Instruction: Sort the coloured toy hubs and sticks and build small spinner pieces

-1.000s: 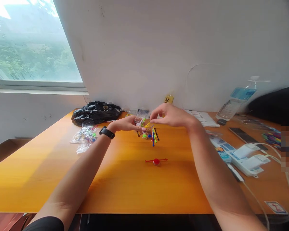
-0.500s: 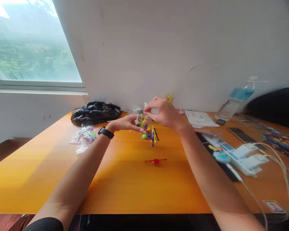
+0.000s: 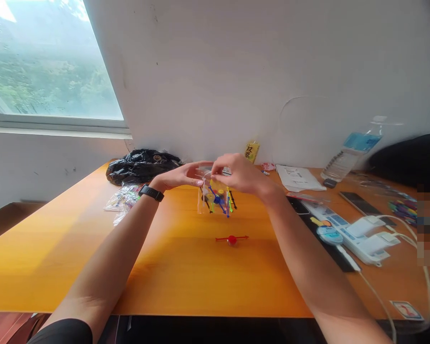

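Observation:
Both my hands hold a small clear plastic bag (image 3: 211,200) by its top edge, above the orange table (image 3: 172,267). Inside the bag hang several coloured plastic sticks with small round heads. My left hand (image 3: 181,176), with a black watch on the wrist, pinches the left side of the bag's mouth. The right side is pinched by my right hand (image 3: 238,174). A few loose coloured sticks (image 3: 231,200) lie on the table just behind the bag. One red stick with a round red middle (image 3: 232,239) lies alone nearer to me.
A black plastic bag (image 3: 141,166) and clear bags of coloured pieces (image 3: 123,198) lie at the left back. At the right are papers (image 3: 297,177), a water bottle (image 3: 353,150), a phone (image 3: 361,201), a white power strip with cables (image 3: 358,234) and a dark bag (image 3: 412,155).
The clear bag has been lifted upright and hangs from both hands, with sticks now inside it. My right hand drew down and closer to my left at the bag's mouth.

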Action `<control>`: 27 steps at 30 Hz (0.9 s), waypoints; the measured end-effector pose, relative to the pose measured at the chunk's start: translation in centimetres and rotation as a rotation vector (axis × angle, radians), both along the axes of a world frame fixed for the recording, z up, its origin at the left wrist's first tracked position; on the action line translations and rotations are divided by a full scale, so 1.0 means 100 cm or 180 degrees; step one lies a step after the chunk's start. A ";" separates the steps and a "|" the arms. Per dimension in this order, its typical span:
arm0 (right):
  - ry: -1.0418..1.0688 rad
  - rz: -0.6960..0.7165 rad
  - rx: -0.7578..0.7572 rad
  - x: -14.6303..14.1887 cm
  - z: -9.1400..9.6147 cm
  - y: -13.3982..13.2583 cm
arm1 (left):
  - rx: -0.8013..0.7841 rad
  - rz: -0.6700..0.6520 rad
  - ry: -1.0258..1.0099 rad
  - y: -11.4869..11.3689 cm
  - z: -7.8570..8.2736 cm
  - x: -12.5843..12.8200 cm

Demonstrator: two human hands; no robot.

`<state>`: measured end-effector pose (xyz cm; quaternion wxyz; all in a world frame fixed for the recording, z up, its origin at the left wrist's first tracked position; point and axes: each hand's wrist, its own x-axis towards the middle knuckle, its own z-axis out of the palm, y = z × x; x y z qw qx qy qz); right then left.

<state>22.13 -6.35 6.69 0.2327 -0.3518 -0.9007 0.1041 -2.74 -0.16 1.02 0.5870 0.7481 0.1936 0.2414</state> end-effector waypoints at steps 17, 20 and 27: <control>0.0770 -0.0415 0.0922 -0.016 0.002 -0.007 | 0.0459 0.0300 0.0394 0.001 -0.012 0.016; 0.1057 -0.0587 0.0976 -0.011 0.008 -0.011 | 0.0401 0.0508 0.0314 0.006 -0.014 0.008; -0.1299 0.0933 -0.1976 -0.008 -0.020 0.003 | 0.0244 0.0742 0.0234 0.014 -0.022 -0.003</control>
